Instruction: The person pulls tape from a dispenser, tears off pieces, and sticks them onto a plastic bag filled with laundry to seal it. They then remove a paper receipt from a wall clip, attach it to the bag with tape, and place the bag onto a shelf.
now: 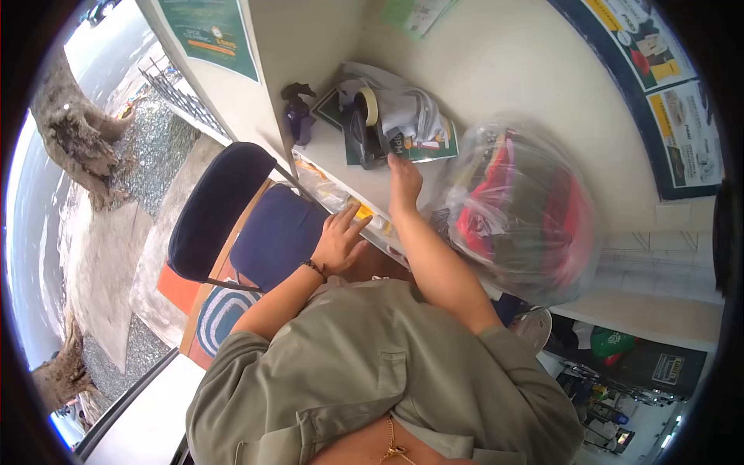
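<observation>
My right hand (404,183) reaches to the shelf top, its fingers closed at the near end of a black tape dispenser (367,132) that carries a roll of tan tape (366,106). Beneath the dispenser lies a green printed card (434,147), with a crumpled grey plastic bag (399,101) beside it. My left hand (341,239) is held in the air near the shelf's front edge, fingers spread, and nothing shows in it. Just right of my right forearm sits a large clear plastic bag (519,209) with red and dark cloth inside.
A dark blue chair (275,232) stands at the left of the shelf. A small dark purple object (297,115) is by the shelf's left wall. Yellow and white packets (333,190) lie in the compartment below. Posters (686,132) hang on the right wall.
</observation>
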Demonstrator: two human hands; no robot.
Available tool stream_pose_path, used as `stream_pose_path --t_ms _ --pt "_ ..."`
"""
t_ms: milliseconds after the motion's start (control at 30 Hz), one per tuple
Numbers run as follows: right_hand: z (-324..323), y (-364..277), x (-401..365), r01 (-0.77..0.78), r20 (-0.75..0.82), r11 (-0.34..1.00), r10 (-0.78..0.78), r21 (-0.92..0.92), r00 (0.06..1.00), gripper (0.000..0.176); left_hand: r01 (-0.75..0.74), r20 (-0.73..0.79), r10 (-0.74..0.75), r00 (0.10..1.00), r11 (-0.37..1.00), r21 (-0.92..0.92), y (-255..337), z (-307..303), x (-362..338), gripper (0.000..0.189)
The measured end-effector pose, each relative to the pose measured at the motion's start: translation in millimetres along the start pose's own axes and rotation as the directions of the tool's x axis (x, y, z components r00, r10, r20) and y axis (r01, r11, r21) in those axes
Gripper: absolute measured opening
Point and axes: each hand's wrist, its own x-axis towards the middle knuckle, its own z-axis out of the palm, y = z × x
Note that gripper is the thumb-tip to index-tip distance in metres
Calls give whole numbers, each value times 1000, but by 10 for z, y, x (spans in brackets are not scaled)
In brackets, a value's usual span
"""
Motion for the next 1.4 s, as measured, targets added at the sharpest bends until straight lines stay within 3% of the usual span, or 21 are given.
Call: stream_pose_path --t_ms 100,200,300,500,600,667,700,767,800,933,1167,1200,1300,1400 --pt "-206 241 -120 -130 39 991 131 -41 991 26 15 6 -16 1000 999 38 -60 -62 -16 51" --pt "-238 402 -165 -80 30 996 79 32 996 24 28 -10 -27 1000 997 71 -97 -134 -21 48" --pt "-253 461 -164 -151 -26 988 150 -31 988 22 52 -25 -50 998 995 90 -86 -215 -9 46" --pt "-235 824 113 -88 -131 962 55 -260 990 21 94 -66 -88 994 991 96 -90 -271 78 46" --pt "-340 810 101 10 -28 959 -19 -283 999 21 156 -90 -150 985 986 60 -43 -263 211 48" --pt "-390 566 -75 66 133 963 -32 -260 991 20 238 -96 -238 966 971 -14 -48 -202 309 51" --pt "-420 458 -192 93 211 964 -40 -247 977 19 343 -60 -374 925 895 -286 -75 -123 373 53" --pt "-489 417 -385 98 302 981 -44 -165 952 18 468 125 -571 811 506 -724 -138 59 537 59" --pt "-535 381 -473 100 348 987 -51 -125 936 17 458 220 -567 794 319 -830 -73 19 634 60" --pt "-787 48 -829 92 332 986 -41 -138 942 15 349 309 -532 789 -27 -937 165 -45 797 45" --pt "-1116 -294 -1229 -35 269 992 66 -118 961 23 241 200 -470 860 28 -970 600 -51 906 47" --pt "-1163 -332 -1285 -52 248 990 84 -135 965 26 216 126 -451 884 155 -964 668 -29 925 50" --pt "-1272 -471 -1446 -70 132 991 85 -109 988 23 174 24 -376 926 370 -913 837 -39 944 53" --pt "-1401 -386 -1419 21 117 962 12 -273 993 18 187 79 -355 932 281 -941 868 -12 911 54"
